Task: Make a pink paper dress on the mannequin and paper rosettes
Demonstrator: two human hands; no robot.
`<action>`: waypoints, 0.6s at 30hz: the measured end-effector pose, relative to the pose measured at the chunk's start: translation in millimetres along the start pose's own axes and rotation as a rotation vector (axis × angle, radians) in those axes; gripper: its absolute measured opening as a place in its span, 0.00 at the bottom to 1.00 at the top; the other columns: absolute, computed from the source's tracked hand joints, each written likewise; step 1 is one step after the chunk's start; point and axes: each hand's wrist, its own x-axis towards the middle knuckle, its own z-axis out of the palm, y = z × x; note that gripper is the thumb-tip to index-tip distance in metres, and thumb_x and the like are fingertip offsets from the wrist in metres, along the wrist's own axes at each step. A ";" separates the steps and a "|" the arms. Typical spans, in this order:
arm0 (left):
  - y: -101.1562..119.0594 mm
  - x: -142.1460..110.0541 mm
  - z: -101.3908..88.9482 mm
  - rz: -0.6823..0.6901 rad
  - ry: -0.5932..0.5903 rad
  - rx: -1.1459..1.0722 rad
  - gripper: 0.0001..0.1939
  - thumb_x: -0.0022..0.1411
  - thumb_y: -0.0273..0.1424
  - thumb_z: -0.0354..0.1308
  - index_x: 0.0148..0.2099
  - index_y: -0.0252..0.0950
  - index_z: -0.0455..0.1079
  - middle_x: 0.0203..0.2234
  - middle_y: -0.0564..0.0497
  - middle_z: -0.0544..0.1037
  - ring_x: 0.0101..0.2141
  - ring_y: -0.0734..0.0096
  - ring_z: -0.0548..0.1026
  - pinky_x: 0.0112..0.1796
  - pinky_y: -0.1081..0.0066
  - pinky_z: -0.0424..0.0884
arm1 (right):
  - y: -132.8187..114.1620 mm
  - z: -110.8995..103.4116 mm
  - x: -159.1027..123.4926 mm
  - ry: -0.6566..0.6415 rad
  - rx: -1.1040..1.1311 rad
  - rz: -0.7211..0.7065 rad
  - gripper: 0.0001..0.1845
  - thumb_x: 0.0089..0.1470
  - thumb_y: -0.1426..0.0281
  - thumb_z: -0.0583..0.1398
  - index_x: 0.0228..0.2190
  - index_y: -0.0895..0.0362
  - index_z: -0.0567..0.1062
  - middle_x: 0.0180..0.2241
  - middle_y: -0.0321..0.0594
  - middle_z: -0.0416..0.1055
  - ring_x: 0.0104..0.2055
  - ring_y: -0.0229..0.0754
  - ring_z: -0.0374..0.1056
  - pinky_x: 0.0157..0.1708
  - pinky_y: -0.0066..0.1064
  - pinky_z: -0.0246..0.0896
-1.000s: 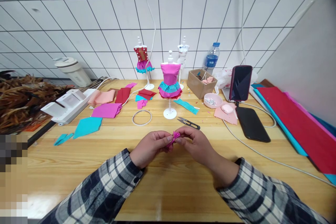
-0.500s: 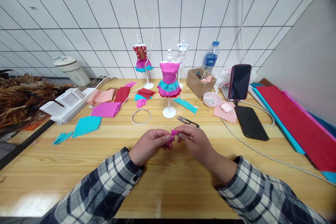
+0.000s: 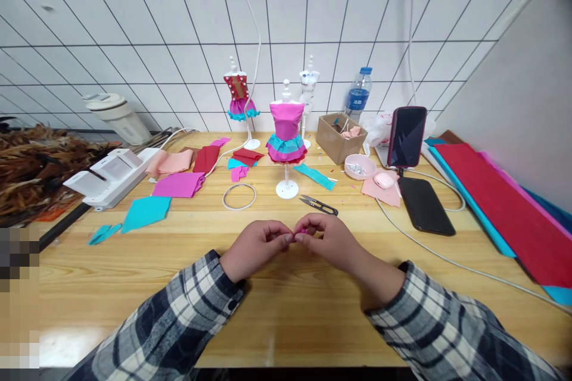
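Note:
Fingertips meeting above the table, my left hand [image 3: 263, 246] and my right hand [image 3: 329, 242] both pinch a small piece of magenta crepe paper [image 3: 304, 231]. Only a sliver of the paper shows; the fingers hide the rest. Just beyond the hands lie black thread snips [image 3: 319, 205]. Behind them stands a small white dress form [image 3: 286, 189] wearing a magenta bodice [image 3: 286, 119] and a ruffled turquoise, magenta and red skirt [image 3: 286, 147]. A turquoise paper strip [image 3: 315, 177] rests to its right, and a white ring [image 3: 239, 197] lies to its left.
Two more dress forms [image 3: 238, 86] stand near the tiled wall. Folded paper pieces [image 3: 177, 184] and a power strip [image 3: 109, 175] lie left. On the right are a cardboard box [image 3: 340, 138], pink bowl [image 3: 360, 166], phones [image 3: 427, 205], a cable [image 3: 442, 257] and paper sheets [image 3: 496, 202].
My fingertips have come together, and the magenta paper that stood up between them is now mostly covered by my fingers. The view has shifted slightly.

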 end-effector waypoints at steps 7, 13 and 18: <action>2.2 -1.8 1.4 0.132 0.284 -0.072 0.16 0.54 0.39 0.64 0.43 0.36 0.76 0.35 0.47 0.80 0.36 0.66 0.75 0.40 0.68 0.70 | 2.0 -5.2 3.8 0.086 0.247 0.108 0.12 0.42 0.64 0.67 0.29 0.57 0.75 0.24 0.36 0.69 0.25 0.36 0.65 0.23 0.28 0.64; -7.3 6.1 14.2 0.141 0.258 -0.632 0.19 0.53 0.37 0.67 0.47 0.36 0.76 0.51 0.43 0.75 0.51 0.59 0.71 0.51 0.63 0.67 | -4.2 10.7 0.0 0.232 0.878 0.272 0.19 0.38 0.63 0.72 0.31 0.55 0.72 0.29 0.33 0.74 0.29 0.34 0.69 0.28 0.26 0.67; -8.5 8.6 18.6 0.140 0.271 -0.635 0.12 0.51 0.33 0.69 0.39 0.36 0.80 0.43 0.46 0.78 0.46 0.64 0.73 0.51 0.66 0.66 | -3.8 25.8 -1.3 0.096 1.014 0.386 0.21 0.35 0.66 0.74 0.29 0.57 0.71 0.26 0.31 0.73 0.27 0.32 0.69 0.29 0.23 0.66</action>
